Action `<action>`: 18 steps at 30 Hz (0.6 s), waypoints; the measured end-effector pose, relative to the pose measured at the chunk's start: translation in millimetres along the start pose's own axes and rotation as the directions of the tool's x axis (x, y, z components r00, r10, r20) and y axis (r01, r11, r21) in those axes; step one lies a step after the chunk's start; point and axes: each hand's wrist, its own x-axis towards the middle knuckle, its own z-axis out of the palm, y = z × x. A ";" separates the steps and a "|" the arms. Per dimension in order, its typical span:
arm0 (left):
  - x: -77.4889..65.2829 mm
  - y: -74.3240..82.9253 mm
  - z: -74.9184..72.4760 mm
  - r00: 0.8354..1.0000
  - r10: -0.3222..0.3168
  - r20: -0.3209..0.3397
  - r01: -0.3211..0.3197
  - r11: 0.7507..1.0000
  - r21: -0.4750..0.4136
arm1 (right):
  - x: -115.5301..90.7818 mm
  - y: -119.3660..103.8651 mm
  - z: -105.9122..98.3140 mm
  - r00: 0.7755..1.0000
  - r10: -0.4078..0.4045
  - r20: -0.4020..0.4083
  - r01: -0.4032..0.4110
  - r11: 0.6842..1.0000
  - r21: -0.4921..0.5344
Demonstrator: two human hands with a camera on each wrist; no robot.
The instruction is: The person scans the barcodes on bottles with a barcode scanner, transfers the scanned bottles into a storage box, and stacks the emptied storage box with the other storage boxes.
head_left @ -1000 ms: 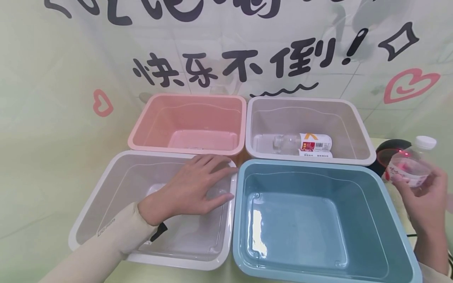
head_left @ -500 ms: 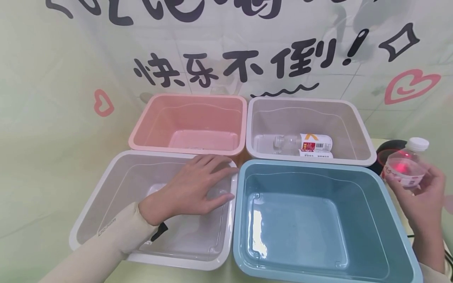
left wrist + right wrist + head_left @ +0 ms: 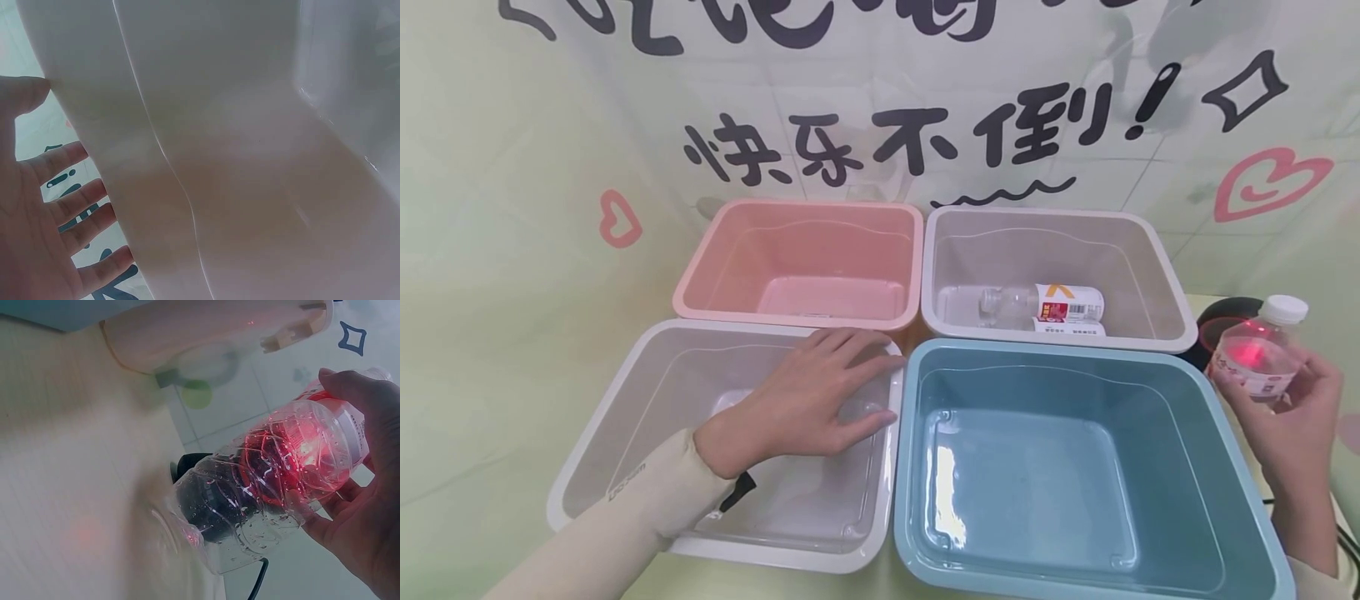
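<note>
My right hand [image 3: 1300, 425] grips a clear plastic bottle [image 3: 1262, 354] with a white cap and a pinkish label. It holds the bottle upright, beyond the blue bin's right side. Red light glows on the bottle, in front of a black device [image 3: 1206, 333] that it partly hides. In the right wrist view the ribbed lower part of the bottle [image 3: 250, 487] shows, apparently without liquid. My left hand [image 3: 808, 400] reaches over the front-left grey bin [image 3: 628, 400], fingertips at its rim; the left wrist view shows the fingers [image 3: 84, 231] extended along the edge.
A blue bin [image 3: 1022, 467] stands front right, a pink bin [image 3: 842, 237] back left. In the back-right grey bin [image 3: 1120, 250] lie two bottles [image 3: 1067, 302] with white labels. A printed sheet [image 3: 880, 100] hangs behind; a black cable [image 3: 258, 581] runs near the device.
My right hand has moved slightly left with the bottle, bringing it in front of the black device, and the red glow on it is stronger. My left hand stays put.
</note>
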 end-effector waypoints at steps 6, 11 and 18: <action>0.9 0.5 0.1 1.000 0.001 -0.003 -0.001 1.000 0.002 | 1.1 0.8 0.4 1.000 0.028 0.005 -0.028 1.000 -0.005; 2.1 1.3 0.6 1.000 0.005 0.000 -0.005 1.000 0.003 | 2.6 -0.4 0.8 0.999 0.036 0.017 -0.037 0.999 0.016; 0.8 0.6 0.6 1.000 0.007 -0.007 -0.007 1.000 0.006 | 8.1 -4.2 0.2 0.998 -0.060 0.034 0.060 0.998 0.001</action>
